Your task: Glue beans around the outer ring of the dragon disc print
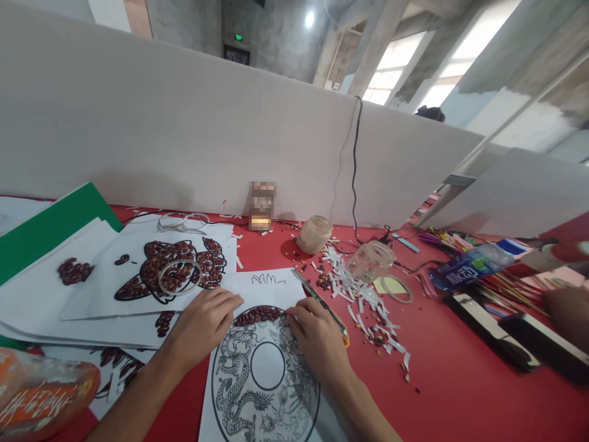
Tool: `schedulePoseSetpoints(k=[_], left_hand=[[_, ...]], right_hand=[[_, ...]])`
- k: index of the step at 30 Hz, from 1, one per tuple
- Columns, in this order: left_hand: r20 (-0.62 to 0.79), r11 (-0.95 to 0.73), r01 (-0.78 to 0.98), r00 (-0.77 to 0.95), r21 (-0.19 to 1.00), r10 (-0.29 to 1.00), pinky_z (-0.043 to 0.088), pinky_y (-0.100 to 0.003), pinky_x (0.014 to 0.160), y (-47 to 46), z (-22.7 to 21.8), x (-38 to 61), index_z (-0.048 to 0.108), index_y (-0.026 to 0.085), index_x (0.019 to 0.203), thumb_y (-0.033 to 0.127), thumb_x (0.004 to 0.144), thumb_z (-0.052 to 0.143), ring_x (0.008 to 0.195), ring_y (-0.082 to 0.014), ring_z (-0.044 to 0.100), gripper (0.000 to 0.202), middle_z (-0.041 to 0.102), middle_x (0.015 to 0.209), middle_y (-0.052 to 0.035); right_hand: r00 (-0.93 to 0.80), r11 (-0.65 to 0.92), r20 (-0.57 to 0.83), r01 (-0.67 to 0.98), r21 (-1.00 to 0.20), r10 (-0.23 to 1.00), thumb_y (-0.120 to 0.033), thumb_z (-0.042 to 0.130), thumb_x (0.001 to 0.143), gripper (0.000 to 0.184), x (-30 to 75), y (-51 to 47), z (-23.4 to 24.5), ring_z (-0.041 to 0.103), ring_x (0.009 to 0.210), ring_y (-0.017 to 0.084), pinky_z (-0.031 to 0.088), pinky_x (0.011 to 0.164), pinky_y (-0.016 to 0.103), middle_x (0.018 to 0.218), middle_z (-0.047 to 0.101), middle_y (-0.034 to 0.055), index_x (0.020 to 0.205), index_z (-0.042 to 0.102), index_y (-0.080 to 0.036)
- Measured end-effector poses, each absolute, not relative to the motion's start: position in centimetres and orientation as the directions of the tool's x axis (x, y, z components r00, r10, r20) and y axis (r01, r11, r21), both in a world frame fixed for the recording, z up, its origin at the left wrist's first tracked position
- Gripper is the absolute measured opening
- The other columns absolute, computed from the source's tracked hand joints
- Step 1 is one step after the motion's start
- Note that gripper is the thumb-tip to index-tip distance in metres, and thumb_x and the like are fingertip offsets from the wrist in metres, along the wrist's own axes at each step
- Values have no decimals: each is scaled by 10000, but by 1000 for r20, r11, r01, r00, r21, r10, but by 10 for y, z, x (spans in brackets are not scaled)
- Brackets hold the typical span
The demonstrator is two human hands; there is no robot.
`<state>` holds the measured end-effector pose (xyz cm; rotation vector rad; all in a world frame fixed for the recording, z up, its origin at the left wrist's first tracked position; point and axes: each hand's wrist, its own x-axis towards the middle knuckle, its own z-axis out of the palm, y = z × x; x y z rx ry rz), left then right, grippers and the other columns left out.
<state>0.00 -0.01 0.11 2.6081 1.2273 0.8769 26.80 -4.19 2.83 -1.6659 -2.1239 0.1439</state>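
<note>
A white sheet with a printed round dragon design [239,368] lies in front of me. A row of dark red beans [259,315] sits along the top of its ring. My left hand [209,322] rests on the sheet's upper left edge, fingers stretched toward the row. At the right end of the row, my right hand [315,331] has its thumb and forefinger together on the paper; whatever is between them is hidden. Beside my right hand lies a utility knife [326,305] with a yellow end.
Left, bean-covered drawings [165,270] lie on stacked papers with a tape ring [180,277]. An orange-labelled bottle [46,393] is front left. Two jars, one cloudy [315,234], one clear [370,260], stand behind paper shreds [345,279]. Right are a bottle [478,265], staplers and another person's hand [570,316].
</note>
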Motion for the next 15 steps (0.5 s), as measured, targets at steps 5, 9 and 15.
schedulePoseSetpoints(k=[5, 9, 15], left_hand=[[435, -660, 675, 512, 330, 741, 513, -438, 985, 0, 3, 0, 692, 200, 1180, 130, 970, 438, 1090, -226, 643, 337, 738, 1165, -58], [417, -661, 681, 526, 315, 741, 511, -448, 977, 0, 4, 0, 681, 196, 1178, 127, 973, 435, 1109, -235, 636, 327, 734, 1174, -58], [420, -664, 678, 528, 316, 739, 504, -433, 964, -1, 5, 0, 676, 189, 1171, 116, 978, 427, 1105, -235, 634, 324, 733, 1171, -58]], right_hand=[[-309, 346, 250, 930, -123, 918, -204, 562, 997, 162, 267, -38, 35, 610, 884, 201, 439, 795, 328, 936, 659, 39, 936, 708, -239], [-395, 403, 196, 915, 2, 897, -168, 543, 997, 164, 266, -36, 39, 595, 899, 222, 429, 805, 355, 943, 650, 53, 906, 670, -218], [-313, 349, 215, 923, -158, 925, -193, 483, 1027, 190, 266, -34, 38, 620, 905, 203, 465, 816, 326, 968, 648, 59, 970, 662, -215]])
